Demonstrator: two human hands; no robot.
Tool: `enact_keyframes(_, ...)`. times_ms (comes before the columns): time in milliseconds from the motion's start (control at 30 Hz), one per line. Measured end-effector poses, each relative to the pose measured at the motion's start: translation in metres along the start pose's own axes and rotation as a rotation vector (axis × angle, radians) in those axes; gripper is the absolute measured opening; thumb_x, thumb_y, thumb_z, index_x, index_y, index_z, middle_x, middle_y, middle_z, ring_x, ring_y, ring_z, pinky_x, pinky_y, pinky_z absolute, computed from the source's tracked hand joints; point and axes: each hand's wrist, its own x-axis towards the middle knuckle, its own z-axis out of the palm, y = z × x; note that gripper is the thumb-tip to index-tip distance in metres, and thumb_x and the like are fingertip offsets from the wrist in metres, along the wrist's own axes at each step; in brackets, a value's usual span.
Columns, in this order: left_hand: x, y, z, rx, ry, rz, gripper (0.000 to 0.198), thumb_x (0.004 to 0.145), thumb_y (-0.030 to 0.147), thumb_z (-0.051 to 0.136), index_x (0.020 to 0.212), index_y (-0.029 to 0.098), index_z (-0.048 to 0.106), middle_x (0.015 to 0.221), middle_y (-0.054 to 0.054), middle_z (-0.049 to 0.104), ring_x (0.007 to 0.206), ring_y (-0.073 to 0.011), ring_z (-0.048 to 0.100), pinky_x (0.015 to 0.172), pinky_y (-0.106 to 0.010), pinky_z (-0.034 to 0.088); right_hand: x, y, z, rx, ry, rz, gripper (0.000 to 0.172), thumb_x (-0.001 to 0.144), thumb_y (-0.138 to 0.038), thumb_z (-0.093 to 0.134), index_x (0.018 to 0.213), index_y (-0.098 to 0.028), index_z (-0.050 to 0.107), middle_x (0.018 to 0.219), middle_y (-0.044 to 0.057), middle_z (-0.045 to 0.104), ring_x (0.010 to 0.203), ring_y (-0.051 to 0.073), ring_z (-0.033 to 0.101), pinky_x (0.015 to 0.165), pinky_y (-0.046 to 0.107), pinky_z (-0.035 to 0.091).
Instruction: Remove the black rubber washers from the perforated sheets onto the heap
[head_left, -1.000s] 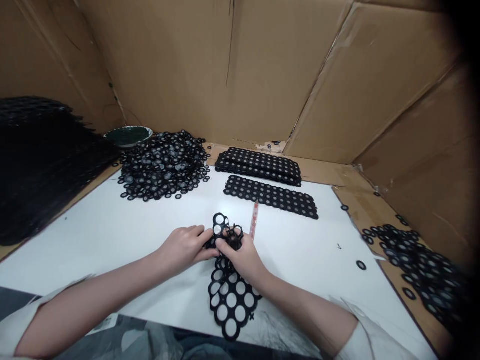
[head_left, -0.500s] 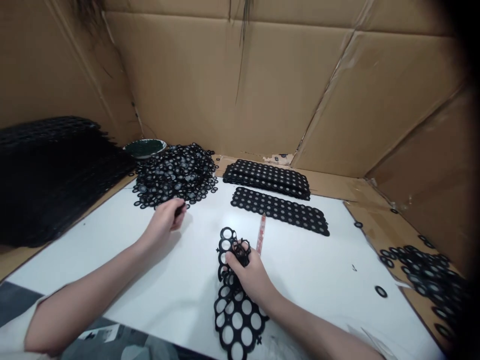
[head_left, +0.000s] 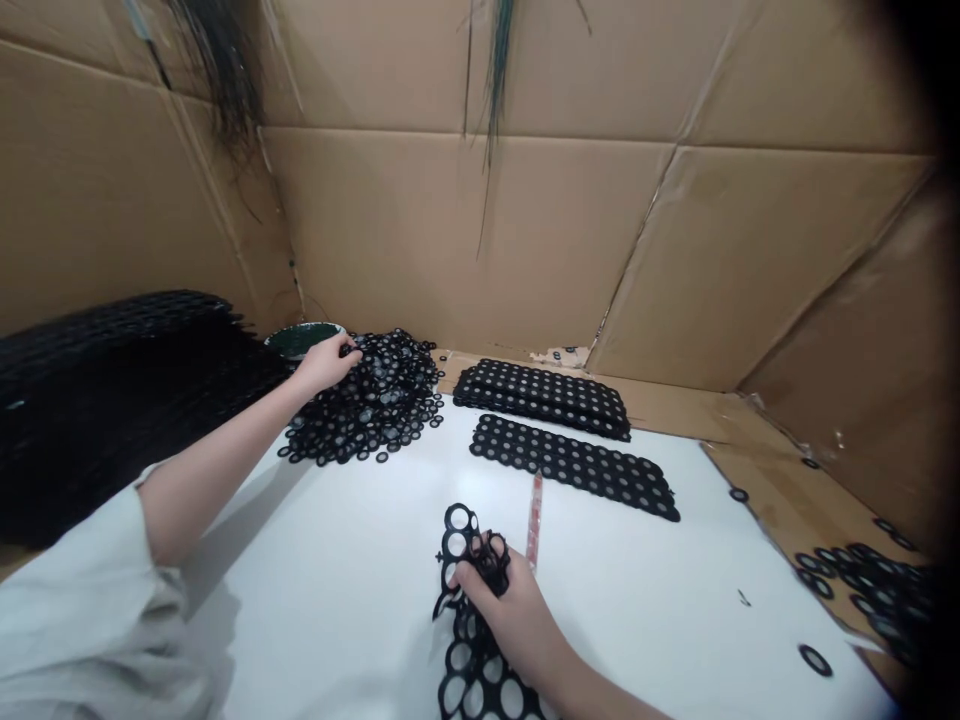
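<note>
The holed sheet [head_left: 459,530], a black lattice of large round openings, lies at the middle of the counter's near edge and runs off the bottom of the view; the right hand [head_left: 517,615] has its grip closed on the sheet's far part, fingers curled over a bunched bit of the lattice, thumb on the left side. Just right of it a thin red stick [head_left: 534,520] lies on the white counter [head_left: 337,560], pointing away from the near edge. The left hand [head_left: 324,362] is stretched to the far left corner, fingertips bent onto the top of the ring pile [head_left: 375,400], a heap of small black rings; whether its grip has a ring in it cannot be told. A green dish [head_left: 296,338] sits just behind that hand; a dark sheet stack [head_left: 112,390] fills the left edge. Toward the far edge lie a single filled strip [head_left: 577,465] and, behind it, a strip stack [head_left: 547,395]; more loose rings [head_left: 862,580] are scattered along the right edge; cardboard walls [head_left: 465,230] stand around.
</note>
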Motion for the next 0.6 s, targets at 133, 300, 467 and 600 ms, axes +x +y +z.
enact_keyframes(133, 0.028, -0.004, 0.016, 0.073, 0.057, -0.013, 0.034, 0.072, 0.027, 0.04, 0.101, 0.012, 0.048, 0.108, -0.015, 0.05, 0.103, -0.026, 0.043, 0.087, -0.036, 0.032, 0.001, 0.0, 0.0, 0.022, -0.021, -0.014, 0.024, 0.072, -0.039, 0.053, 0.079, -0.016, 0.055, 0.08, 0.005, 0.063, 0.082, 0.019, 0.056, 0.081, 0.032, 0.04)
enact_keyframes(300, 0.029, -0.01, 0.038, 0.112, -0.015, -0.02, 0.045, 0.075, 0.025, 0.035, 0.119, 0.014, 0.038, 0.128, -0.016, 0.038, 0.119, -0.0299, 0.03, 0.094, -0.051, 0.02, 0.002, -0.001, 0.001, 0.008, -0.004, 0.016, 0.026, 0.07, -0.041, 0.054, 0.077, -0.016, 0.055, 0.08, 0.005, 0.062, 0.083, 0.02, 0.056, 0.08, 0.031, 0.041)
enact_keyframes(467, 0.009, 0.007, 0.013, 0.133, 0.004, 0.042, 0.053, 0.079, 0.031, 0.035, 0.129, 0.02, 0.025, 0.142, -0.01, 0.009, 0.128, -0.0299, 0.006, 0.099, -0.051, 0.01, 0.003, -0.001, 0.003, -0.028, 0.006, 0.033, 0.026, 0.071, -0.041, 0.053, 0.078, -0.016, 0.056, 0.082, 0.005, 0.062, 0.084, 0.02, 0.056, 0.08, 0.03, 0.041)
enact_keyframes(600, -0.07, 0.052, -0.008, -0.048, -0.238, 0.404, 0.046, 0.084, 0.037, 0.026, 0.126, 0.02, 0.033, 0.135, -0.008, 0.031, 0.122, -0.0231, 0.029, 0.099, -0.039, 0.024, 0.003, 0.0, 0.004, -0.022, -0.016, -0.014, 0.026, 0.072, -0.041, 0.052, 0.076, -0.015, 0.057, 0.082, 0.007, 0.063, 0.083, 0.021, 0.056, 0.081, 0.032, 0.04)
